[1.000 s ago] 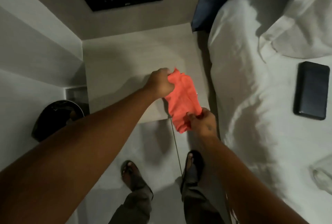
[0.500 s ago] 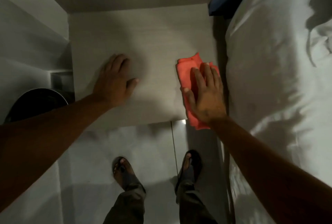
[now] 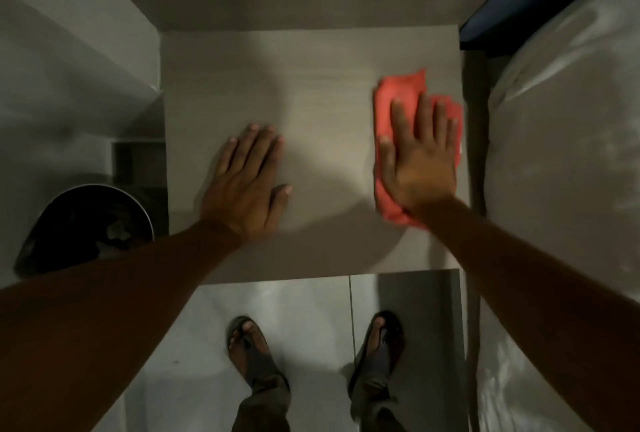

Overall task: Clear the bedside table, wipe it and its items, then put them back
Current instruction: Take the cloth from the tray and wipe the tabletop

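Flat and spread, the right hand [image 3: 420, 168] pressed the red cloth [image 3: 405, 92] onto the bedside table [image 3: 311, 85]; left hand [image 3: 246, 186] lay splayed, empty, alongside.

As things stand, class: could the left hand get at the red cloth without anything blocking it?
Probably yes. The left hand lies flat on the bedside table, with only bare tabletop between it and the red cloth, though the right hand covers most of it.

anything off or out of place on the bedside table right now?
Nothing stands out. The bedside table top is bare apart from the hands: right hand flat on the red cloth near the bed-side edge, left hand flat on the wood. No spill or damage visible.
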